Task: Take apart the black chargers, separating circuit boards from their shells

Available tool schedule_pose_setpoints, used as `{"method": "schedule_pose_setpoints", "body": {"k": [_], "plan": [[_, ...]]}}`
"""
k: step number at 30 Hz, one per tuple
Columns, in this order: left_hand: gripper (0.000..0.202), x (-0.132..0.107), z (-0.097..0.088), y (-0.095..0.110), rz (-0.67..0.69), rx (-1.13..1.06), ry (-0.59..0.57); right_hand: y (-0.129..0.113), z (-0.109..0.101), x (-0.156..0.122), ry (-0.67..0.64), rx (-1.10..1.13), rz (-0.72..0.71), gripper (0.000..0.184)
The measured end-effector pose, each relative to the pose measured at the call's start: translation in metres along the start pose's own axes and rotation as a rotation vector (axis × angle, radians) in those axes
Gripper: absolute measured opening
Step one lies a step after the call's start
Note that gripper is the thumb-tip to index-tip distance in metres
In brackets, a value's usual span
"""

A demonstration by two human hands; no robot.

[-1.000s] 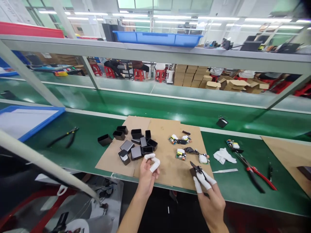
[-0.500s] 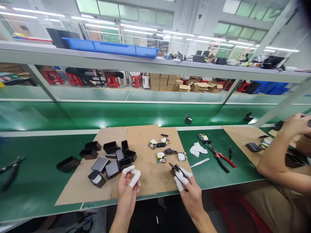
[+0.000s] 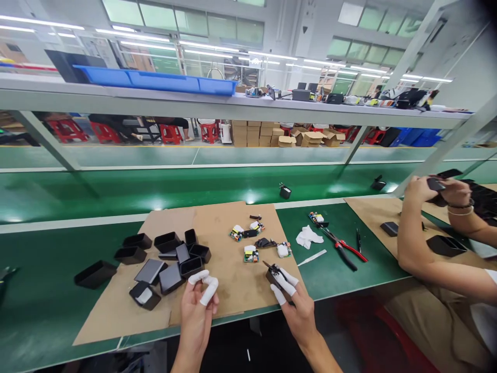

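Note:
My left hand (image 3: 200, 303), with white finger cots on its thumb and a finger, hangs over the near edge of the cardboard (image 3: 229, 290). Its fingers are curled in, and nothing shows between them. Beside it lies a cluster of open black plastic cases (image 3: 191, 266). White cots also cover fingers of my right hand (image 3: 293, 298), which is closed around a small black case (image 3: 273, 280). A dark pointed tool (image 3: 271, 267) sticks out over that case; the fingers hide the rest of it. Small circuit boards (image 3: 251, 254) with white and yellow parts lie just beyond.
Red-handled pliers (image 3: 345, 248), a white cloth (image 3: 309, 237), a flat white strip (image 3: 312, 257) and a black pen-like tool (image 3: 359, 241) lie to the right. A co-worker's arm (image 3: 411, 243) reaches over another cardboard sheet. A shelf with a blue tray (image 3: 163, 83) spans above.
The view has swung right, so the table's things sit further left and more of the co-worker's arms shows. Both my hands keep nearly the same pose.

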State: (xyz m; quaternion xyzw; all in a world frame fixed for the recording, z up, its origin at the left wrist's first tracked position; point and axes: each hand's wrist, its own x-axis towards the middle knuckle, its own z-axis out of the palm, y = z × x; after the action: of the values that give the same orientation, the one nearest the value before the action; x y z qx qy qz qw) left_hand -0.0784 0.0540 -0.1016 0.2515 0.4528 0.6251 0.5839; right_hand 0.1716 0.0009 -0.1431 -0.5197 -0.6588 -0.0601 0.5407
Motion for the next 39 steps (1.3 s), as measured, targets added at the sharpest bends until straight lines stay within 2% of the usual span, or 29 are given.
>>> {"method": "schedule_pose_setpoints", "body": {"k": [5,11,17,24,34,39], "plan": [[0.065,0.001,-0.004,-0.002,-0.010,0.002,-0.016,-0.003,-0.004,0.006,-0.005,0.020,0.013,0.053],[0.061,-0.004,0.004,0.002,0.009,0.007,-0.014,0.003,-0.002,0.001,-0.035,-0.001,0.008,0.044],[0.058,-0.006,0.006,0.002,0.020,-0.005,-0.027,0.009,0.000,-0.005,-0.004,-0.006,0.109,0.046],[0.054,-0.004,0.003,-0.002,0.019,-0.014,-0.043,0.006,-0.001,0.000,-0.042,-0.033,0.056,0.038],[0.052,-0.008,0.006,0.000,0.016,-0.004,-0.040,0.006,-0.003,-0.001,-0.031,-0.039,0.026,0.049],[0.052,-0.007,0.005,-0.001,0.028,-0.007,-0.040,0.002,-0.012,0.003,-0.006,-0.016,0.023,0.042]]}}
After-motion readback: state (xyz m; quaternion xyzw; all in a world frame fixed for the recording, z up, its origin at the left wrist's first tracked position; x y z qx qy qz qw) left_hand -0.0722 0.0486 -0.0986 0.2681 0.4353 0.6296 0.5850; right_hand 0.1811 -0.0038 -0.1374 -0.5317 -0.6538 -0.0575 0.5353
